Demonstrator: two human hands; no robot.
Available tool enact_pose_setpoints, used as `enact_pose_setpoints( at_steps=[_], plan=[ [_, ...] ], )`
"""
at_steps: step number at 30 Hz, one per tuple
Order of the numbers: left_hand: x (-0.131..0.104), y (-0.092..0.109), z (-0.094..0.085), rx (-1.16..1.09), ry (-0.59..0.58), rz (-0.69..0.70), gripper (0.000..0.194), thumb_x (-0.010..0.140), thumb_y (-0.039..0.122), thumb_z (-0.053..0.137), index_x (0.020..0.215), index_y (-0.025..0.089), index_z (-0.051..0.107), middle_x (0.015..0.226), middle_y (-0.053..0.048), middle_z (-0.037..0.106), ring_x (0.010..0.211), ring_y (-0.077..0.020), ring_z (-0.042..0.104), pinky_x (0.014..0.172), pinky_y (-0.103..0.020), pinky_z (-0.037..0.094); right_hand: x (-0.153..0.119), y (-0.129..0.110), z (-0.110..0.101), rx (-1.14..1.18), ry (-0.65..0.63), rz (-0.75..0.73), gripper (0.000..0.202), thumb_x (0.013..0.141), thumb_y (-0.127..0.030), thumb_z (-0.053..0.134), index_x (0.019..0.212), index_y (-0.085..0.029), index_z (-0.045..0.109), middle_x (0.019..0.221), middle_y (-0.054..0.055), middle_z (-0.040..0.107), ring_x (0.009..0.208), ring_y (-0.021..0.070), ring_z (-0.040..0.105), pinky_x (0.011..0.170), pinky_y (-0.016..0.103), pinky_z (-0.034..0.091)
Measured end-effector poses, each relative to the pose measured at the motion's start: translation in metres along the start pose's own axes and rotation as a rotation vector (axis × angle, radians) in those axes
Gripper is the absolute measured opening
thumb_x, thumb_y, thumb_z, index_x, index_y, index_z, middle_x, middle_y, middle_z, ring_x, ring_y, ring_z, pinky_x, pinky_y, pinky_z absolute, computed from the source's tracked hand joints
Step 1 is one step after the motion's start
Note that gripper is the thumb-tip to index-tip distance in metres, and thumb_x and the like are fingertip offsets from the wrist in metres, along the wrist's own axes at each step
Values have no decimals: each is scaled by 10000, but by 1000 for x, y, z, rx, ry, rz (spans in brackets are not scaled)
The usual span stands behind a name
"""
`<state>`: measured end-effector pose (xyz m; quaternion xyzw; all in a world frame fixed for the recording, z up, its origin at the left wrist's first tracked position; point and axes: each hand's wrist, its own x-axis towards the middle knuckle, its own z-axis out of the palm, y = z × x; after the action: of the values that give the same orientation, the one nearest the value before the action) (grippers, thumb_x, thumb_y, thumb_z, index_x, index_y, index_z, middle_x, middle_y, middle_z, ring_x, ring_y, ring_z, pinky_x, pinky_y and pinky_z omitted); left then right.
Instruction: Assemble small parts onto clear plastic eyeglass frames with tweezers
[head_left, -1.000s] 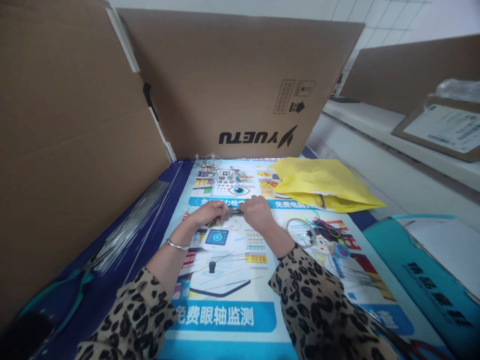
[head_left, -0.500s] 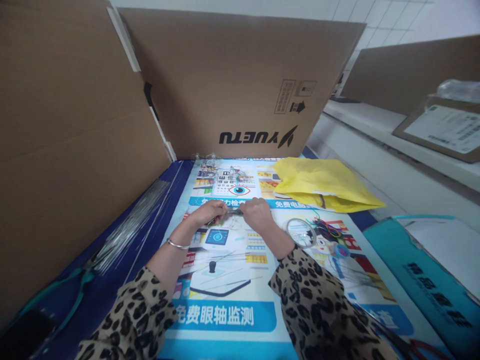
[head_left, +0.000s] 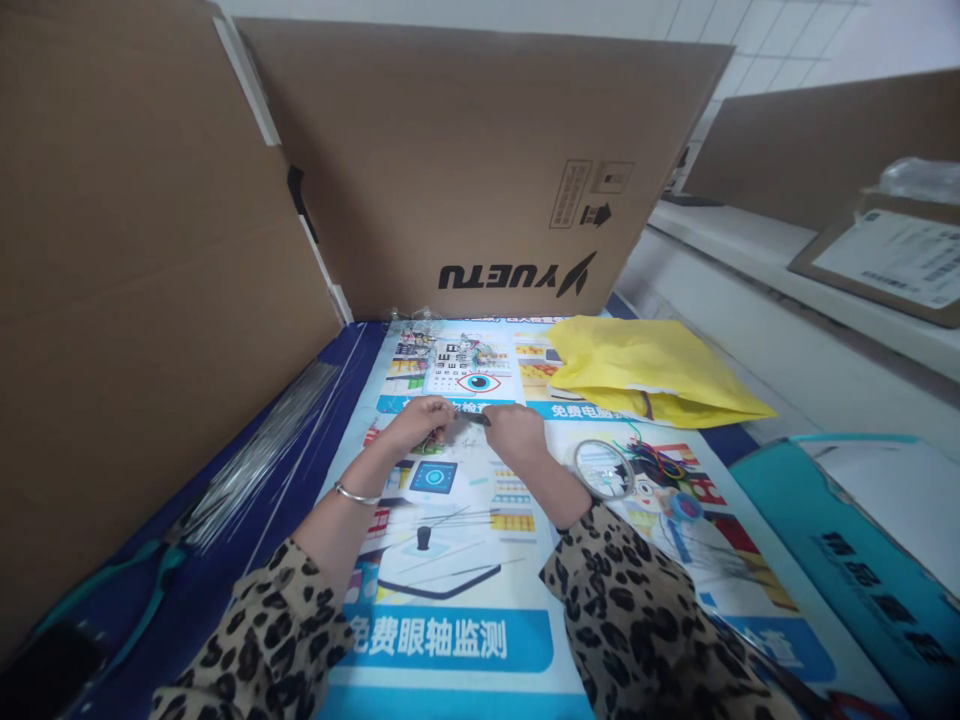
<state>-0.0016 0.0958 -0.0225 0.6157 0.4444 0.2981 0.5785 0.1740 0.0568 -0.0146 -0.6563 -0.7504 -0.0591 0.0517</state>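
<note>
Both my hands are close together over the middle of a printed poster sheet (head_left: 450,690). My right hand (head_left: 516,432) is closed around a small dark metal tool (head_left: 475,418); its narrow end points left, and the rest is hidden in my fist, so its kind is unclear. My left hand (head_left: 421,422), with a bangle on the wrist, pinches at the tool's tip. Whatever lies between those fingers is too small to name. Several thin straight wires (head_left: 450,517) lie on the sheet just below my hands.
Cardboard panels (head_left: 480,150) stand behind and at left. On the left are a wire bundle (head_left: 259,445) and teal-handled pliers (head_left: 154,580). To the right lie a silvery ring-shaped coil (head_left: 604,470), coloured cords (head_left: 660,458), a yellow bag (head_left: 645,365), red-handled scissors (head_left: 825,695) and a teal box (head_left: 862,560).
My right hand has lowered slightly and tilted, and the dark tool has turned a little with it. The left hand has barely moved and remains pinched.
</note>
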Motion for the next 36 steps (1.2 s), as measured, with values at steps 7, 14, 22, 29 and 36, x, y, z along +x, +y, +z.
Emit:
enact_pose_setpoints(
  at_steps=[7,14,22,29,36],
  plan=[
    [0,-1,-2,16,-2,29,67,656,216,518,656,150,508,487,53,444,379,-53,415,366,-166,316,1,5,-1,1,3,-51,199,762,-199,462,862,-219,633,809,59,648,781,188,553,643,277,322],
    [-2,2,-3,9,-51,23,110,680,253,527,648,155,490,462,53,438,371,-54,394,364,-165,303,1,8,1,-26,95,-140,196,769,-186,446,820,-190,634,786,77,623,811,214,505,680,323,272],
    [-3,4,-2,7,-76,-9,132,671,268,553,663,147,499,448,60,439,353,-47,392,363,-159,296,0,8,3,-15,130,-162,188,775,-192,456,832,-202,635,777,70,607,805,198,470,686,319,235],
    [-5,8,-2,-5,-115,-21,163,663,281,569,634,144,486,438,63,430,340,-45,386,361,-164,293,2,15,4,-34,176,-241,224,816,-205,417,826,-194,641,781,80,601,808,202,442,681,329,217],
    [-6,8,-3,-18,-176,-51,117,646,239,568,651,133,519,444,60,438,333,-40,372,354,-166,263,5,19,5,-23,164,-340,225,814,-189,426,845,-201,649,766,75,599,801,192,429,688,326,212]
  ],
)
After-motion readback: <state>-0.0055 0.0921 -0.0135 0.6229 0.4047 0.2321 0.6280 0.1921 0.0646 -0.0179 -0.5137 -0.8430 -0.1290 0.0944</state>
